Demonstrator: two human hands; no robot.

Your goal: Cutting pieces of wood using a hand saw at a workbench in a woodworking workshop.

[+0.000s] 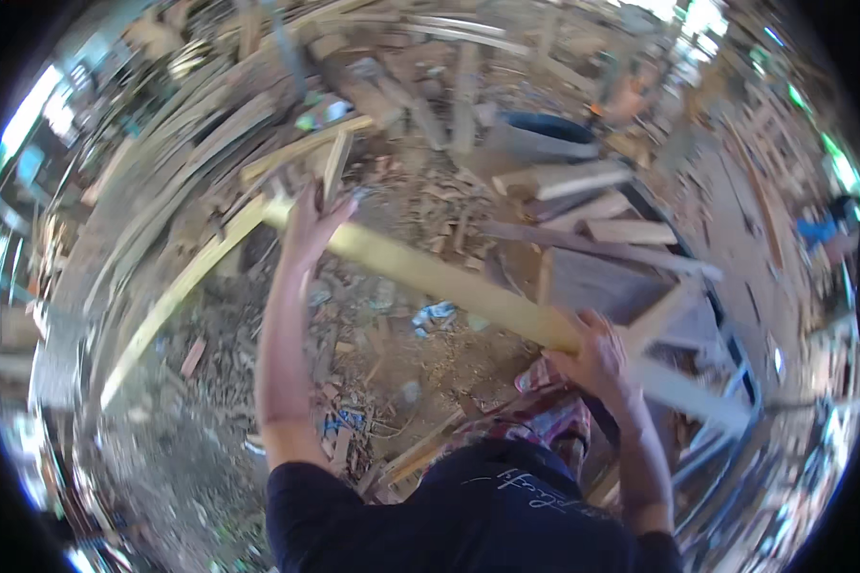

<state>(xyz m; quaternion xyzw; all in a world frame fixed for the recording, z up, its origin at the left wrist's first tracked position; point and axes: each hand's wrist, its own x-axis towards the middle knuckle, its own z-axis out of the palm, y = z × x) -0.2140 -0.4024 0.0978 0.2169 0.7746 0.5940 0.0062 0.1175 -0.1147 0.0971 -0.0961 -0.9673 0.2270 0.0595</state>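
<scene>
Across the middle, the right grip [597, 355] is clasping a long yellow board [440, 285], the left grip [315, 224], closure unclear, touching its far end, while far right a round container [533, 145] is sitting.

white cursive lettering [537, 491], on dark shirt [430, 520]

Hands, 2: left hand [308, 229], right hand [594, 361]. Long yellow board [430, 276]: 1. Thin pale strip [183, 284], left side: 1. Round tub [535, 144], far right: 1. Blue-white scrap [435, 313], middle: 1. Wood chips [444, 193]: many, too blurred to count.
</scene>
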